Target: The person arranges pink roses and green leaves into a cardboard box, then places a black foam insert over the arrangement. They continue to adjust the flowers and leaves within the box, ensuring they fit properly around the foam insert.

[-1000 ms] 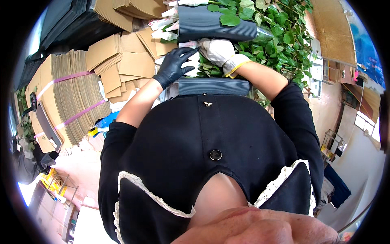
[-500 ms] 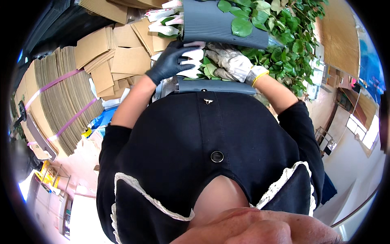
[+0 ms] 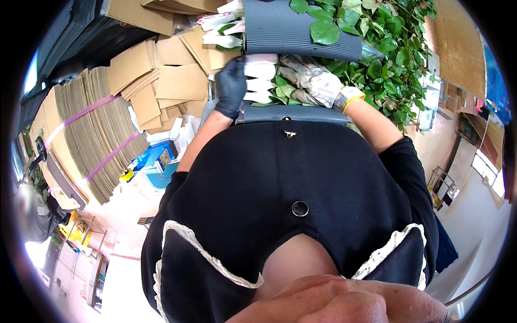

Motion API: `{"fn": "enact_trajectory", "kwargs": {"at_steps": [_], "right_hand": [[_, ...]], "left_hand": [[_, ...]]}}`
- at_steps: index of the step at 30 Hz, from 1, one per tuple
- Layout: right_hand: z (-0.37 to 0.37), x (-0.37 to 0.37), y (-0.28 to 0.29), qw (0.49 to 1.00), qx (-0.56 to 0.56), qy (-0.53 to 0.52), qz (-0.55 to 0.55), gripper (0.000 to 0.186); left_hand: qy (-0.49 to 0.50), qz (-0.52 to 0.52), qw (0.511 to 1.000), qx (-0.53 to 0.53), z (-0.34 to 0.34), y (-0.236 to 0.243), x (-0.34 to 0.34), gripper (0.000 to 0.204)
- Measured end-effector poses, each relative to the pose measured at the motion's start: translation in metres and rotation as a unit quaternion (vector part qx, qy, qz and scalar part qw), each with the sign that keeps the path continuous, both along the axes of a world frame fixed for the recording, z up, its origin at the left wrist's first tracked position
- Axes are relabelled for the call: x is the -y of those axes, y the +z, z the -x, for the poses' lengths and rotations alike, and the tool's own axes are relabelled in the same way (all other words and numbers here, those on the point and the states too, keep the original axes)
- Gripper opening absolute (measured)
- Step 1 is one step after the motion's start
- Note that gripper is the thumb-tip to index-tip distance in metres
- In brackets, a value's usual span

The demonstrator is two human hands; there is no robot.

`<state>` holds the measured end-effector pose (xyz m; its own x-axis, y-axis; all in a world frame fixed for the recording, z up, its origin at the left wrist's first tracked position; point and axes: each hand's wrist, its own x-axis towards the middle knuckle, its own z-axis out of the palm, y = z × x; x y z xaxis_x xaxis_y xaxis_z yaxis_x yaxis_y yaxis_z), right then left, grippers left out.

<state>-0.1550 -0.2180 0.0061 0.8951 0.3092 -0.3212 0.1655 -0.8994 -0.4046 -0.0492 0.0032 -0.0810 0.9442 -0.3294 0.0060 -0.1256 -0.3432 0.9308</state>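
Note:
Several flower buds in white net sleeves lie in a row in front of me, their leafy green stems running to the right. My left hand, in a black glove, stands edge-on against the bud ends at the left, fingers stretched along them and holding nothing that I can see. Across the leaves lies my right hand, in a soiled white work glove with a yellow-edged cuff, its fingers spread. Dark grey corrugated sheets lie beyond the buds and on the near side.
More sleeved buds show beyond, left of the far sheet. A mass of leafy stems fills the right. At the left are loose cardboard pieces and a tall cardboard stack tied with pink straps. A blue box is lower left.
My left hand has drawn back leftward from over the sleeved buds to their ends, uncovering them. My right hand remains on the leaves. The whole view has shifted slightly.

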Motion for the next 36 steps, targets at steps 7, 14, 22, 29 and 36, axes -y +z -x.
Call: {"fn": "enact_trajectory", "kwargs": {"at_steps": [7,14,22,29,36], "right_hand": [[0.007,-0.002,-0.005,0.999,0.03,-0.003,0.02,0.062],[0.003,0.001,0.003,0.998,0.056,0.01,-0.033,0.06],[0.002,-0.002,-0.008,0.999,0.017,0.013,0.037,0.063],[0.001,-0.009,0.012,1.0,-0.004,-0.009,0.03,0.061],[-0.01,-0.01,0.071,0.976,0.175,-0.106,-0.076,0.042]], "left_hand": [[-0.236,-0.507,0.787,0.262,-0.044,0.126,-0.126,0.061],[-0.221,-0.065,0.959,-0.162,0.002,0.024,-0.055,0.026],[-0.196,-0.012,0.974,-0.108,0.002,0.024,-0.072,0.016],[-0.322,-0.109,0.938,0.066,-0.036,0.07,-0.098,0.052],[-0.434,0.056,0.898,0.052,-0.02,0.026,-0.033,0.064]]}}
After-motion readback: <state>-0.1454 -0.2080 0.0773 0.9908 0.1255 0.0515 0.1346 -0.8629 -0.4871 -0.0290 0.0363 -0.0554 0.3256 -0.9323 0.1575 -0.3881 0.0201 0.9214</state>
